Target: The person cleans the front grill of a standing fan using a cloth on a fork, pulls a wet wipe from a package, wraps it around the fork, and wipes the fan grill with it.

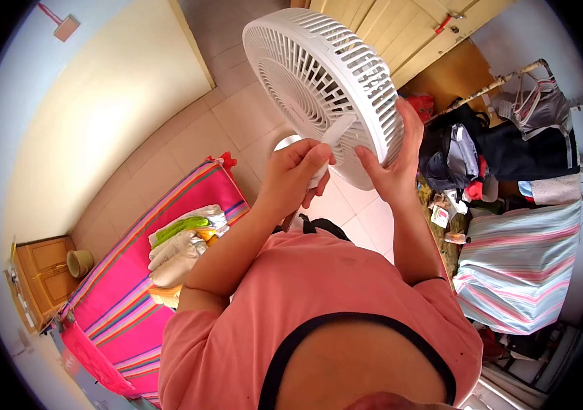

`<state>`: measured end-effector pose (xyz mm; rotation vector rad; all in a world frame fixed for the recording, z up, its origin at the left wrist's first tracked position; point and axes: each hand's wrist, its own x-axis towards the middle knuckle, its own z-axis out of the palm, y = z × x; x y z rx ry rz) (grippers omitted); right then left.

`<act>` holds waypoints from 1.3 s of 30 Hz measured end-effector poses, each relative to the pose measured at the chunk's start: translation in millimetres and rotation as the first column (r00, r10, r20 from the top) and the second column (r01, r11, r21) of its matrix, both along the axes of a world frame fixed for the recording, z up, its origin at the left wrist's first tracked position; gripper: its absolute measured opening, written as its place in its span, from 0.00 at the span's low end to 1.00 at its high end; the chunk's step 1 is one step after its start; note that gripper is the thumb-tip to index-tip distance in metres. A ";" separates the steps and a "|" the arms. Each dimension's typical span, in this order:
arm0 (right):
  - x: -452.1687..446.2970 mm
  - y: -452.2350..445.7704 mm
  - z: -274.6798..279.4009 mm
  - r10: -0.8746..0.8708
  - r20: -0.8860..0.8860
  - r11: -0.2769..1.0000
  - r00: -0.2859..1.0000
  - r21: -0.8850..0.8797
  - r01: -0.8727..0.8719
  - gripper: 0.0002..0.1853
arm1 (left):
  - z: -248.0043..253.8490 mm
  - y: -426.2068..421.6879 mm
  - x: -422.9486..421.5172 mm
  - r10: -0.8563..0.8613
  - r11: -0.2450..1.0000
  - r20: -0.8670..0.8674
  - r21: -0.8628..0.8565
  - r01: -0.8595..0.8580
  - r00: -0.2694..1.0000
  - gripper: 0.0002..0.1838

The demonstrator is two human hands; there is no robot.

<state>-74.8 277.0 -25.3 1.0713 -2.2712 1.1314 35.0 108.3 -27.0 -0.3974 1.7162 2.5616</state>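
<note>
A white electric fan (367, 72) is held up in front of my chest, tilted, with its slatted round cage toward the upper middle of the head view. My left hand (300, 171) is closed around a white part behind the cage, near the fan's neck; the fingers hide much of that part. On the near right side, my right hand (401, 160) grips the cage rim, its thumb on one face and its fingers around the outer slats.
To the left, folded clothes (185, 249) lie on a pink striped cloth (124, 294). A wooden cabinet (49, 270) stands beyond, near a beige bucket (79, 262). At right are hanging clothes (517, 147) and a striped sheet (517, 263). A yellowish door (401, 34) is at the top.
</note>
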 end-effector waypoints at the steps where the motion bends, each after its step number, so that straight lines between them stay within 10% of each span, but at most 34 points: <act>1: 0.6 0.0 -0.5 0.011 -0.002 1.000 1.000 -0.001 -0.011 0.47 | 2.0 2.9 -3.1 -0.003 1.000 0.004 0.026 0.003 1.000 0.19; 17: -11.7 0.2 -10.2 0.052 -0.009 0.998 0.999 -0.029 -0.052 0.47 | -24.0 2.9 31.9 0.430 0.899 -0.001 0.089 -0.428 0.903 0.15; 20: -12.3 1.3 -10.5 0.075 0.000 0.997 0.997 -0.023 -0.075 0.47 | -6.2 13.9 27.6 0.134 0.983 0.082 0.114 -0.143 0.988 0.18; 39: -11.4 5.3 -14.7 0.092 -0.016 0.996 0.996 0.005 -0.092 0.48 | -20.1 21.4 -5.7 0.166 0.986 0.069 -0.018 -0.166 0.984 0.18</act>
